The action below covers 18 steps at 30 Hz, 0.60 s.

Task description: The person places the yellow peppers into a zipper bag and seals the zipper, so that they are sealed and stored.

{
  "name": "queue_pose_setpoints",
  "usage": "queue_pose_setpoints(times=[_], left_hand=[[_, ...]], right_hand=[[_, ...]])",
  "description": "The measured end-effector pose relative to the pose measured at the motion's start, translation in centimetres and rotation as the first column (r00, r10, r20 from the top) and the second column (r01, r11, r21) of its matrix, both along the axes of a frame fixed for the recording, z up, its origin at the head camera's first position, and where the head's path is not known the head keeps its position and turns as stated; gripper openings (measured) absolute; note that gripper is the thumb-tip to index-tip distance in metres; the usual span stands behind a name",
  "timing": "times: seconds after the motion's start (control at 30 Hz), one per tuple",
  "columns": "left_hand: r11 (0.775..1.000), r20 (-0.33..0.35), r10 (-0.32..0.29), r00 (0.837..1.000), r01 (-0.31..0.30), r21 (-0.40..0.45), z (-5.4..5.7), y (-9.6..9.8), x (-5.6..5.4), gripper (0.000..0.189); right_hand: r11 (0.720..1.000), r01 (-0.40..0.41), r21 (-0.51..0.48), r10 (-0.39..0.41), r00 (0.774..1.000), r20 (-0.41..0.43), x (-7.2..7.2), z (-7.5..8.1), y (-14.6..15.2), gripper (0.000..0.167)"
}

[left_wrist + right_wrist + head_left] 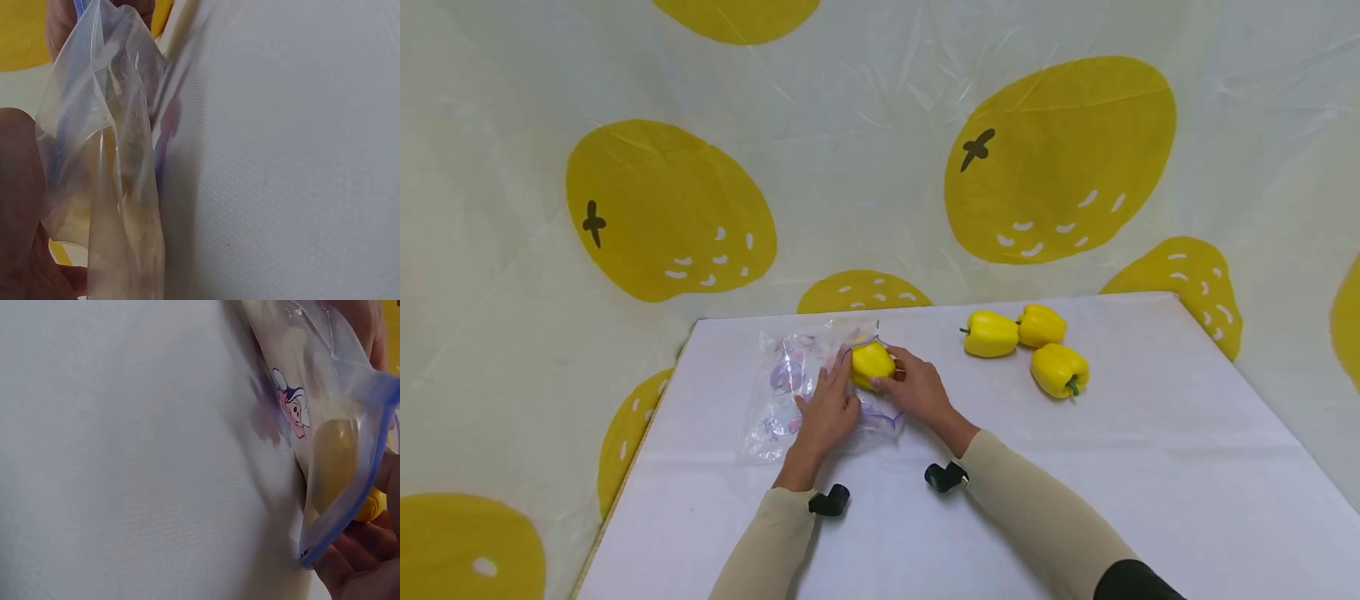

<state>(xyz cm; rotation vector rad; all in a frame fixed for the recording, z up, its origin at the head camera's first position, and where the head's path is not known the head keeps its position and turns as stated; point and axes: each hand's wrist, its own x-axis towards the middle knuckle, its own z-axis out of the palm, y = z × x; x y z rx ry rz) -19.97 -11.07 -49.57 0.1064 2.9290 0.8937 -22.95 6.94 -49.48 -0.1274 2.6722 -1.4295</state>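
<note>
We read this as a staged recording spot: a pale sheet (865, 183) printed with big yellow fruit (1067, 158) hangs behind the white-covered table (1150, 483) and along both its sides, and small black cameras (830, 501) sit at both cuffs (786, 507). Whether home, lab or office lies beyond the sheet, we cannot tell.

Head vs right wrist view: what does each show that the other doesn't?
Head only: three loose yellow peppers right of the bag, plus both beige sleeves.
Right wrist only: a cartoon figure on the bag, clear enough to make out, and the held pepper seen through the film.
Both: bag, held pepper, left hand, right hand, white tabletop.
</note>
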Motion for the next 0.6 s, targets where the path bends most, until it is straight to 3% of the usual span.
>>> queue_pose_setpoints(times=[0.3,0.6], left_hand=[[0.996,0.039,-0.041,0.998,0.043,-0.073,0.62,-0.14,-0.21,0.076],[0.994,0.039,-0.07,0.997,0.073,-0.081,0.41,-0.19,-0.45,0.075]], right_hand=[[0.994,0.005,-0.109,-0.002,1.0,0.024,-0.47,0.16,0.61,0.059],[0.997,0.053,-0.059,-0.051,0.998,0.03,-1.01,-0.2,0.75,0.058]])
